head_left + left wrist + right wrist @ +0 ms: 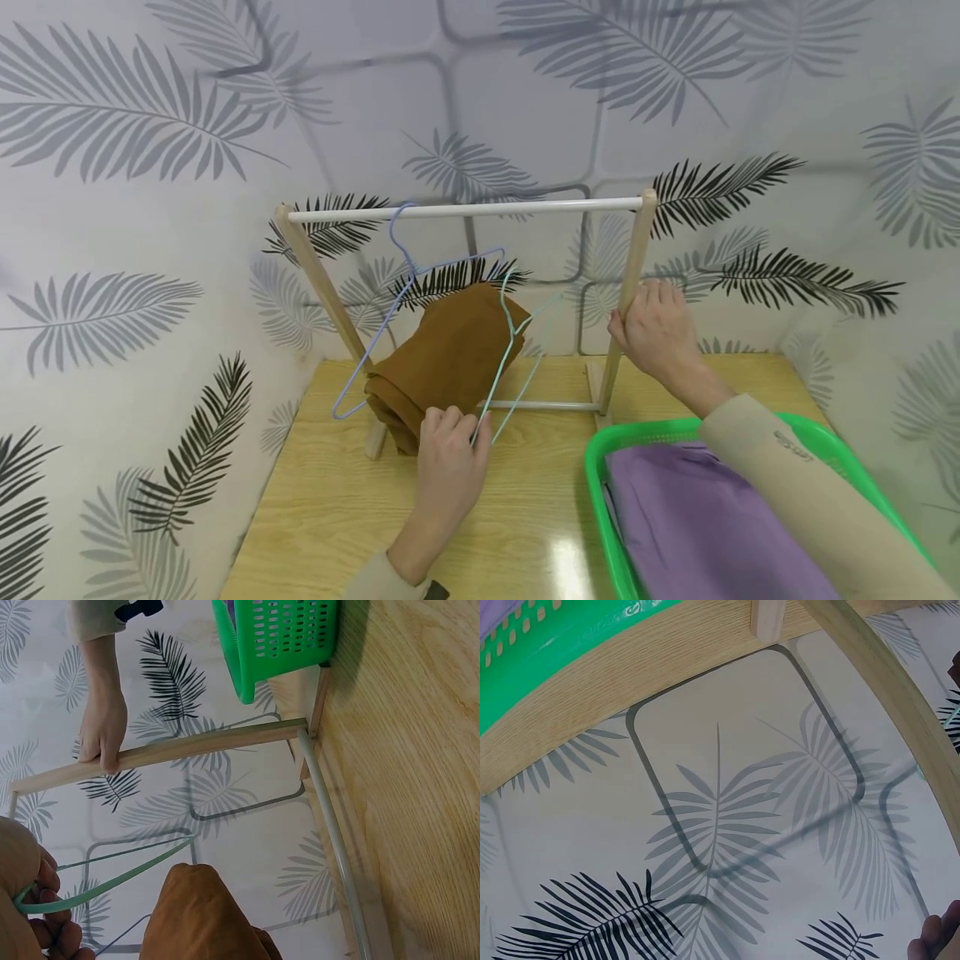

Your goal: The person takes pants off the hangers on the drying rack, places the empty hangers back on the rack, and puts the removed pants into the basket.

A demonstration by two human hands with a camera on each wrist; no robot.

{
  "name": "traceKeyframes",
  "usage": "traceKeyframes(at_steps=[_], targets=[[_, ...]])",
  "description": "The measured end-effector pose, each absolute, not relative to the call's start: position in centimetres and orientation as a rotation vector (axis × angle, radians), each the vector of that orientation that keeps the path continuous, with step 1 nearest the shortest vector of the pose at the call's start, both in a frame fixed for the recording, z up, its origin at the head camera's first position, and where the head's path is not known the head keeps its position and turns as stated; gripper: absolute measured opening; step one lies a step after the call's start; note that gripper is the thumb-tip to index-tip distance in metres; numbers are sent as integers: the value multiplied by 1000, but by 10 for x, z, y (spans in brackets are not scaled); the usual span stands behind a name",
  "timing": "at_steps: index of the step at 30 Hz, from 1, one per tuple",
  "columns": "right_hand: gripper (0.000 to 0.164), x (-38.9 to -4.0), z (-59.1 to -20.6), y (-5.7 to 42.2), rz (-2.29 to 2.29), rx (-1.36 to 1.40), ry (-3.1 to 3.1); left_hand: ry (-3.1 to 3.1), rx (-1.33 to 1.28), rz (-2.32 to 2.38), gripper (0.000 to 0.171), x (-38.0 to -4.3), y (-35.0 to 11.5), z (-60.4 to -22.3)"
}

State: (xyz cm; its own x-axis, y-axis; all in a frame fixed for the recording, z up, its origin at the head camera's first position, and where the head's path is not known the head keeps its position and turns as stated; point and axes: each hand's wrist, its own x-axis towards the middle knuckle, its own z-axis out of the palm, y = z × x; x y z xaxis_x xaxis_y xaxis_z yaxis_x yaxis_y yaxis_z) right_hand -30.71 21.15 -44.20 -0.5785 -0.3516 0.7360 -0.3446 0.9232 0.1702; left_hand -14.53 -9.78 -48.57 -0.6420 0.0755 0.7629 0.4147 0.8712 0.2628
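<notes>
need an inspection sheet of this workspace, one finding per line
Surface: wood-grain tabletop, with a bright glare patch near the front.
Job's things: clothes rack standing on the tabletop; blue hanger hooked over its bar; mint hanger with its hook below the bar; folded brown cloth between the hangers, its support unclear.
Clutter: green basket at the right, holding purple cloth.
Left grip: holds the mint hanger.
Right grip: holds the rack's right upright.
Cables: nothing seen.
Surroundings: walls with a leaf pattern.
</notes>
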Motion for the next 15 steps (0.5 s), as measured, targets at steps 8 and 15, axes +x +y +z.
traceKeyframes(at_steps=[8,15], targets=[[42,-307,-442,211,-4,488,-2242,-2211,-347,-556,35,-156,-88,-480],[42,-308,-444,212,-4,487,-2249,-2202,-368,-564,36,-162,-80,-474]])
